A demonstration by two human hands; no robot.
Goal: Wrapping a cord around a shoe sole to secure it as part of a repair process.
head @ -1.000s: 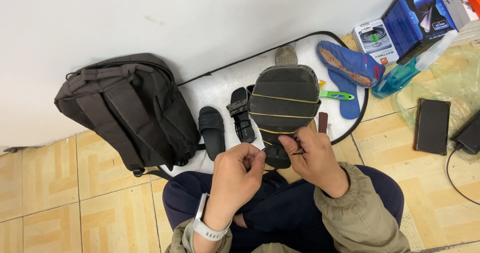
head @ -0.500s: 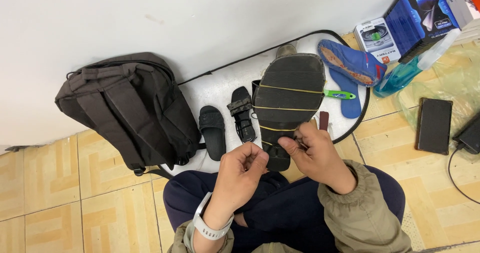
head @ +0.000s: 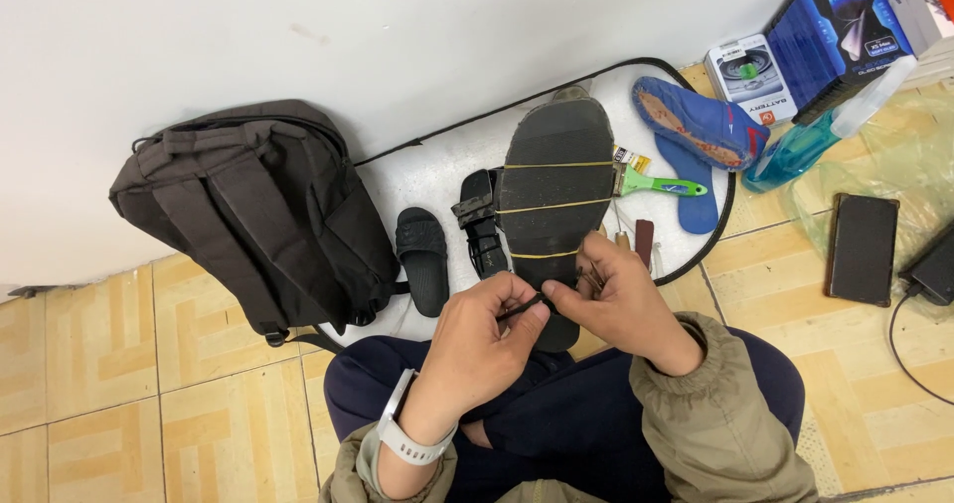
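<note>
The person is sitting cross-legged on the tiled floor, holding a dark shoe sole (head: 555, 190) upright over the lap, its heel end down between the hands. Three yellowish rubber bands (head: 553, 206) are running across it. As I see it, a band being stretched could be slipping off the rounded heel or snapping back at the fingers, and the sole, propped only at its lower end, could be tipping toward the black sandal (head: 480, 220) just beside it. The left hand (head: 484, 336) is curling nearly closed, thumb and forefinger pinching a thin dark strand or band at the heel. The right hand (head: 619, 299) is also half closed, its fingertips pinching the same strand from the other side while pressing against the sole's edge
</note>
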